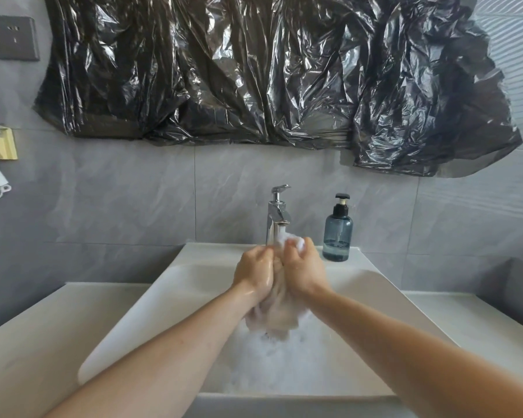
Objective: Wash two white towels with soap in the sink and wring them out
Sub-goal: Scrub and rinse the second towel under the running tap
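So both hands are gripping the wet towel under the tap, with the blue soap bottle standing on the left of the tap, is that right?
Not quite: the head view shows the soap bottle on the right of the tap. Both the left hand and right hand do grip the towel.

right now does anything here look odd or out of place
Yes: crumpled black plastic sheeting covers the grey tiled wall above the chrome tap, where a mirror might hang. Otherwise both hands grip a white towel over foam; nothing spilled.
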Demonstrator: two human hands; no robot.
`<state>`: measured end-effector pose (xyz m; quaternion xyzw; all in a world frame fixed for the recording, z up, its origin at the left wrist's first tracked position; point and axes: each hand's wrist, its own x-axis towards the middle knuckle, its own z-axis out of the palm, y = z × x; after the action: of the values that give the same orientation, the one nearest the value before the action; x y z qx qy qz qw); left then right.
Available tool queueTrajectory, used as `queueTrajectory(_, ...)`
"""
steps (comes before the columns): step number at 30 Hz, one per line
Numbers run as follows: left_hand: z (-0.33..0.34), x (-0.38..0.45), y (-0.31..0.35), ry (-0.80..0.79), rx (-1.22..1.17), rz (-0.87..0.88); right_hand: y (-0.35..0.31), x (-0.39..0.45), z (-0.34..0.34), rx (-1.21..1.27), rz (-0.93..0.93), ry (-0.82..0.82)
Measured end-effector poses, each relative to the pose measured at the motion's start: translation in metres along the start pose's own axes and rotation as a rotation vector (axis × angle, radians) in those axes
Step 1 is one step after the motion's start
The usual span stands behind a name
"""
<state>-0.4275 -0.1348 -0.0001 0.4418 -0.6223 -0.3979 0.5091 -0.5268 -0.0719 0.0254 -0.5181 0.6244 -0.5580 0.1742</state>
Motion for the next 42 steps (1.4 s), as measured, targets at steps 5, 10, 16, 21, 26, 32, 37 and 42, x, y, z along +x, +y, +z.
queueTrajectory(5,-0.011,0.003,-0.005,0.025,0.067,-0.034,0.007,-0.017,0.019,0.108,0.057,-0.1)
queueTrajectory(10,0.004,-0.006,0.004,-0.012,0.06,0.018,-0.001,0.008,-0.001,-0.018,0.076,0.032)
queueTrajectory(16,-0.004,0.001,-0.004,0.021,0.047,-0.038,0.011,-0.011,0.011,0.135,0.12,-0.112)
queueTrajectory(21,0.003,0.002,-0.004,0.017,0.059,-0.025,0.001,0.002,0.004,0.079,0.08,-0.035)
queueTrajectory(26,-0.003,0.001,-0.004,0.015,0.045,-0.023,0.011,-0.004,0.014,0.097,0.109,-0.07)
queueTrajectory(32,0.003,-0.002,0.003,0.047,0.062,-0.001,0.013,0.0,0.006,0.11,0.169,-0.097)
queueTrajectory(37,-0.002,-0.002,0.006,-0.008,0.029,-0.022,0.01,0.004,0.003,0.072,0.113,-0.082)
queueTrajectory(42,-0.011,-0.011,0.014,-0.126,0.186,0.08,0.017,0.01,-0.02,-0.061,0.024,-0.075)
